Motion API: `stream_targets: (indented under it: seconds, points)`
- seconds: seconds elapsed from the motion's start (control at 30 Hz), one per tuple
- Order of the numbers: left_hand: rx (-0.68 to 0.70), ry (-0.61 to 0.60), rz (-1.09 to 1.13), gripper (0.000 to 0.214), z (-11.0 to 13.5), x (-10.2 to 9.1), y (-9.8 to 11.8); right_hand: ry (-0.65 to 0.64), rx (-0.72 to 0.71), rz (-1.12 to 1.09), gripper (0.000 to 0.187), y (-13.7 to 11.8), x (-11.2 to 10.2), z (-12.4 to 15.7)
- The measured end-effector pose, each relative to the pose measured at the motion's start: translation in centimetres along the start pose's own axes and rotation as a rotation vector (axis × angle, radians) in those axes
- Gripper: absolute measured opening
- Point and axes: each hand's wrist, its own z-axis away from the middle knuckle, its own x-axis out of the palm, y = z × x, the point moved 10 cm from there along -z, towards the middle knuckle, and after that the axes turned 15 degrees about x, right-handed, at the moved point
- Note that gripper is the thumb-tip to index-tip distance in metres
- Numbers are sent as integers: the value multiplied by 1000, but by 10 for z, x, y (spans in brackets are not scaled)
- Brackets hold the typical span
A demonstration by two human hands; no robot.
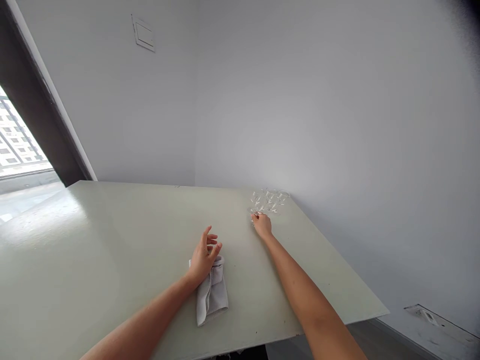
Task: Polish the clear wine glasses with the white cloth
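A folded grey cloth [214, 295] lies on the pale table [112, 240] near its front edge. My left hand [205, 255] hovers over the cloth's far end with fingers loosely curled apart, holding nothing. My right hand [261, 223] reaches to a cluster of small clear glasses [269, 201] at the table's far right corner. Its fingers are pinched on the nearest glass of the cluster, which the hand partly hides.
White walls meet in a corner behind the table. A window with a dark frame [33, 115] is at the left. A white wall plate [143, 34] sits high up. A floor socket panel [431, 317] lies at the lower right, past the table's edge.
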Motion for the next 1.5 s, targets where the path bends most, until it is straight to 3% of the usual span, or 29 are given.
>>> stream_targets:
  seconds: [0.47, 0.63, 0.77, 0.87, 0.93, 1.03, 1.1, 1.2, 1.3, 1.4, 1.5]
  points:
    - [-47, -43, 19, 52, 1, 5, -4, -6, 105, 137, 26, 12, -4, -17]
    - [-120, 59, 116, 49, -3, -5, -11, -4, 151, 176, 31, 22, -22, 1]
    - [-228, 114, 242, 40, -8, -12, -24, -59, 122, 204, 25, 18, -30, 41]
    - [-262, -15, 154, 35, -14, -16, -27, -219, -116, 135, 29, -17, -15, 93]
    - [-225, -208, 15, 35, -18, -17, -22, -384, -252, 63, 36, -41, 3, 135]
    - [-155, -495, -203, 36, -16, -21, -11, -592, -345, 34, 38, -65, 30, 187]
    - [-160, -632, -312, 37, -11, -26, -8, -637, -373, 42, 36, -75, 43, 206]
    - [-173, -767, -375, 38, -3, -29, -6, -613, -367, 25, 27, -80, 52, 210]
    - [-167, -791, -366, 31, -2, -29, -5, -571, -304, -119, 24, -77, 47, 196]
    - [-157, -674, -236, 26, -10, -32, 2, -565, -185, -367, 25, -69, 30, 182]
    - [-107, -555, 65, 24, -15, -32, 26, -684, -61, -589, 27, -65, 16, 187]
